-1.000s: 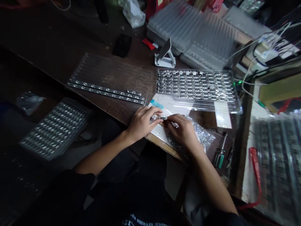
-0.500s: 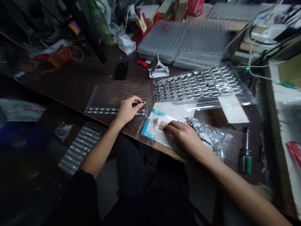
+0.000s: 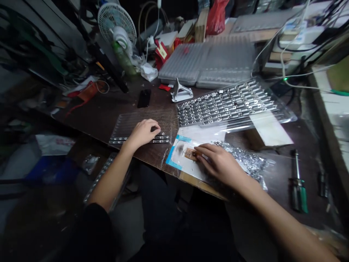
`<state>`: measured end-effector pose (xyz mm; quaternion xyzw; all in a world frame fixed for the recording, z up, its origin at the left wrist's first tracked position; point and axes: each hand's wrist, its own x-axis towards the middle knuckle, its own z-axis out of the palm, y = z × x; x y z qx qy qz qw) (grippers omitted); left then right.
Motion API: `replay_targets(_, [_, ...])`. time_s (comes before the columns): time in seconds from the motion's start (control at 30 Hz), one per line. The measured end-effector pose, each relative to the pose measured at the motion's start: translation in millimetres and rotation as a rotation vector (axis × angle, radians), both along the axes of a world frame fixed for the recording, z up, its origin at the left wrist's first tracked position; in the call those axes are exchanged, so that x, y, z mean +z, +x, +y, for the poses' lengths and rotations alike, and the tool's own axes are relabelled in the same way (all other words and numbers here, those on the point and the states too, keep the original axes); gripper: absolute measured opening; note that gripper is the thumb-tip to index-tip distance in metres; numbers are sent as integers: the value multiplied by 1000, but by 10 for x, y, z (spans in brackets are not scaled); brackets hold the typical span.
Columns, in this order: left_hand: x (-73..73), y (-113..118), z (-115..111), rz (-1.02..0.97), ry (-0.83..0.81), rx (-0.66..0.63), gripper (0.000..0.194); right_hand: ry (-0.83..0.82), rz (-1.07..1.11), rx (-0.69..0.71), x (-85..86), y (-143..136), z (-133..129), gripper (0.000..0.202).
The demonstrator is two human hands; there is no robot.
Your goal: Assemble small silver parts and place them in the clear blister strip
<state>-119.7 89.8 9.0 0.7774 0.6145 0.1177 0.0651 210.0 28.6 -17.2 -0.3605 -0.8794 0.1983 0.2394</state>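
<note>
My left hand (image 3: 144, 134) is over a clear ribbed tray (image 3: 128, 122), its thumb and forefinger closed just above the right end of the metal strips (image 3: 163, 141) along the near edge. What they pinch is too small to make out. Over a white board (image 3: 188, 168) edged with blue tape, my right hand (image 3: 220, 160) has its fingertips together at the right side of a small brown block (image 3: 190, 154). Anything between those fingertips is unclear. Beside that hand lies a plastic bag of small shiny metal parts (image 3: 251, 160).
Behind the board, another clear tray holds rows of shiny metal strips (image 3: 223, 103). Stacked clear trays (image 3: 180, 65), a white stand (image 3: 181, 92) and a dark phone (image 3: 144, 98) sit farther back. Screwdrivers (image 3: 298, 189) lie at right. A fan (image 3: 117, 25) stands at back left.
The camera view has shifted. My left hand has lowered towards the metal strips at the tray's near edge. My right fingers have drawn back to the right, leaving more of the brown block showing.
</note>
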Motion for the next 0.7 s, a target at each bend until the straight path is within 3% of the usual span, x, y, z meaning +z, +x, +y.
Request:
replay_targets(0.17, [89,-229,704,32,125,229,37,-20,22,-9,24,9,-18,30])
replay_targets(0.3, [83,-295,1029,60,-9,327,54,-40,37,-29,37,38,-9,30])
replay_targets(0.43, [-23,-53,853,11,113,269,52,-54,-3,-96,104,145,26,29])
replay_targets(0.5, [-75,193,670,-59,176,142,41,-80,-99,-147,144,209,42,27])
replay_targets(0.6, [-104,618,426,-141,146,-74,26,-139,-297,-165,183,276,60,20])
replay_targets(0.7, [-91,964,288,-177,134,-163,20,-197,-402,-122,201,278,64,13])
